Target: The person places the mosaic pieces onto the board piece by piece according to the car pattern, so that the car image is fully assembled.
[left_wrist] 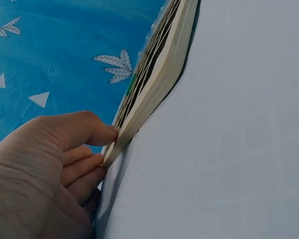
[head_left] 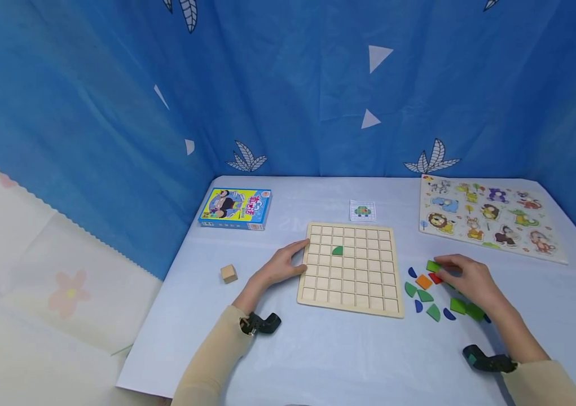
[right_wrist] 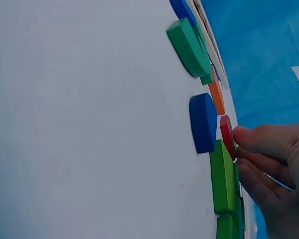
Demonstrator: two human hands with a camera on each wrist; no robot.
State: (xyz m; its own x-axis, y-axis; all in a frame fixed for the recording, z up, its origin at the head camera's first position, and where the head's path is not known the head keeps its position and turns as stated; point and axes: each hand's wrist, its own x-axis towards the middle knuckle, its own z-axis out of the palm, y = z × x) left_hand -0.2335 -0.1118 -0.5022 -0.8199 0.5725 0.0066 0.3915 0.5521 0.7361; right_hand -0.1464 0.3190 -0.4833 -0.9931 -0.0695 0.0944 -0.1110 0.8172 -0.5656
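A square wooden grid board (head_left: 351, 293) lies on the table with one green quarter-round piece (head_left: 337, 250) in a cell near its upper left. My left hand (head_left: 280, 266) touches the board's left edge with thumb and fingers apart, and the left wrist view shows those fingertips against the wooden rim (left_wrist: 154, 94). Over the loose pieces, my right hand (head_left: 467, 279) has its thumb and index fingertips by a light green square (head_left: 432, 266) and a red piece (head_left: 435, 278). The red piece (right_wrist: 226, 133) is beside the thumb in the right wrist view. Whether anything is pinched is unclear.
Several green, blue and orange pieces (head_left: 423, 281) lie right of the board. Behind it is a small pattern card (head_left: 363, 211). An animal puzzle board (head_left: 491, 217) lies back right; a blue box (head_left: 234, 209) and a wooden cube (head_left: 228, 274) are left.
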